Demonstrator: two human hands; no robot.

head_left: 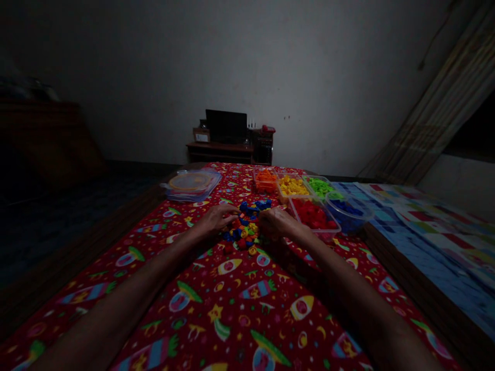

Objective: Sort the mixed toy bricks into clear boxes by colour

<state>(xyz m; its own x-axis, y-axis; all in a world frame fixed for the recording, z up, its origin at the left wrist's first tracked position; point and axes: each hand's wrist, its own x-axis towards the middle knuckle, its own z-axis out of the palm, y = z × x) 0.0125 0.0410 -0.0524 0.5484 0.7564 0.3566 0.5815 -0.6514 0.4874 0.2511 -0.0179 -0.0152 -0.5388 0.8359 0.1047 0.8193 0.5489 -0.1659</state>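
Note:
A pile of small mixed plastic pieces (247,232), in blue, red, yellow, orange and green, lies on the patterned red cloth between my hands. At the pile's left edge is my left hand (219,218), its fingers bent and drawn together close to some blue pieces (253,206). My right hand (274,222) reaches over the right side of the pile with its fingers curled downward. Whatever either hand holds is too small and dark to make out. Next to my right hand stands a clear container of red pieces (312,212).
More clear containers hold orange pieces (266,176), yellow pieces (293,185), green pieces (319,186) and blue pieces (346,208). Stacked clear lids (191,183) lie at the far left of the red cloth (232,309). A dark monitor (226,125) stands by the wall.

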